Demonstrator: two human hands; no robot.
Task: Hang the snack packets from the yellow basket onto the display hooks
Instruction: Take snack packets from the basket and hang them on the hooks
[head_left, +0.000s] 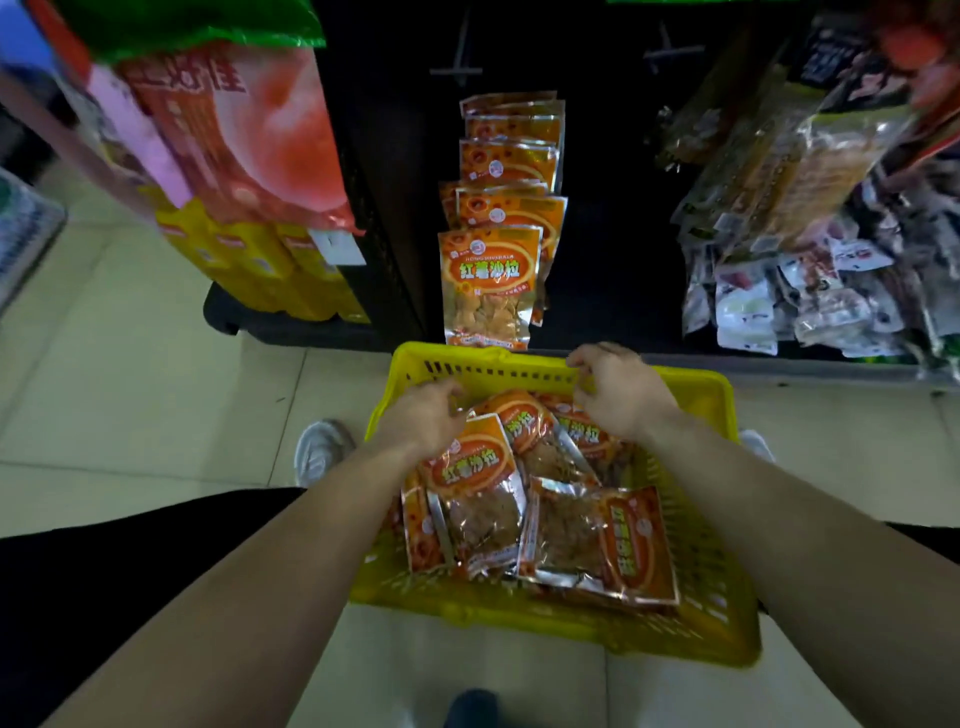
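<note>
A yellow basket (691, 618) stands on the tiled floor and holds several orange snack packets (602, 540). My left hand (423, 415) reaches into it and pinches the top edge of one orange packet (475, 478). Over the basket's far side, my right hand (621, 389) has its fingers curled down onto another packet (587, 431); I cannot tell whether it grips that one. On the dark display (613, 218) behind the basket, a column of the same orange packets (491, 280) hangs from hooks. Two bare hooks (457, 70) stick out higher up.
Large red and yellow bags (234, 156) hang at the left of the display. Clear packets of other snacks (789, 218) crowd its right side. My white shoes (322, 449) stand on either side of the basket. Pale floor tiles spread out to the left.
</note>
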